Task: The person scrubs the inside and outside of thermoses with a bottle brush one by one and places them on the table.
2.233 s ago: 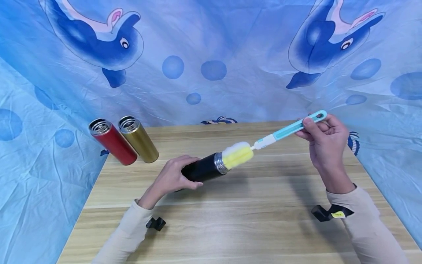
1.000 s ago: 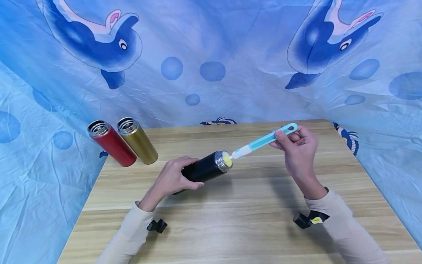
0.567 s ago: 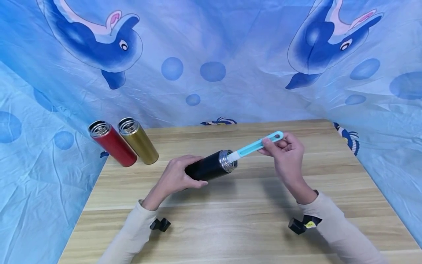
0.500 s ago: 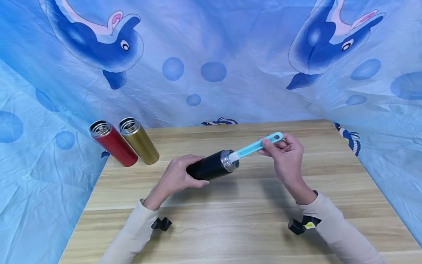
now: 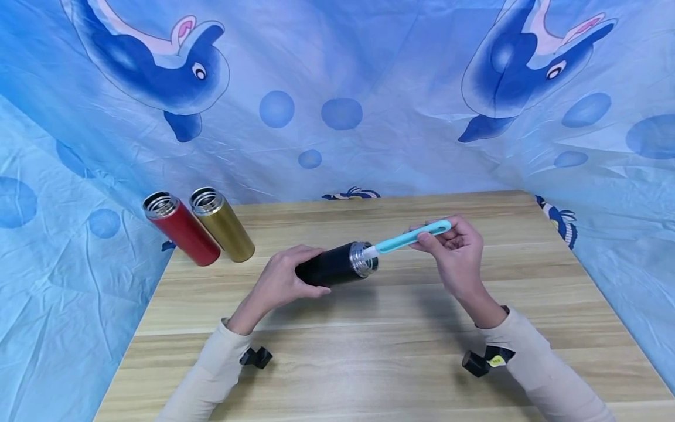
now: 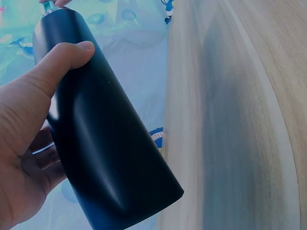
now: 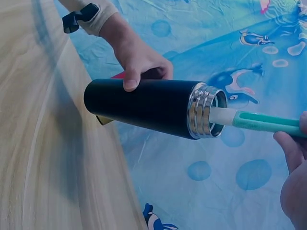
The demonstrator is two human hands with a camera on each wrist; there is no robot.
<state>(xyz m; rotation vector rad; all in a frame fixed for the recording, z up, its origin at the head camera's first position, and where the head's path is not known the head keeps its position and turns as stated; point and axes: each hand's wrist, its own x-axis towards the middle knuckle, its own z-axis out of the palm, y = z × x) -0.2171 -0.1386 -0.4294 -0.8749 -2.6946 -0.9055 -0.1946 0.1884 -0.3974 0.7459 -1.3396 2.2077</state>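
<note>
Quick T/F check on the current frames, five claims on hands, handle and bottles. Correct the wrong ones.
1. The left hand grips the black bottle. True.
2. The right hand holds the turquoise handle. True.
3. The turquoise handle's white end is clear of the black bottle. False: it enters the bottle's mouth.
4. The black bottle is upright. False: tipped over, mouth toward the right hand.
5. The red bottle and gold bottle are uncapped. True.

The brush [image 5: 406,239] had its far end hidden inside the bottle [image 5: 329,266]; the right wrist view's right edge cropped the right hand [image 7: 294,184].
</note>
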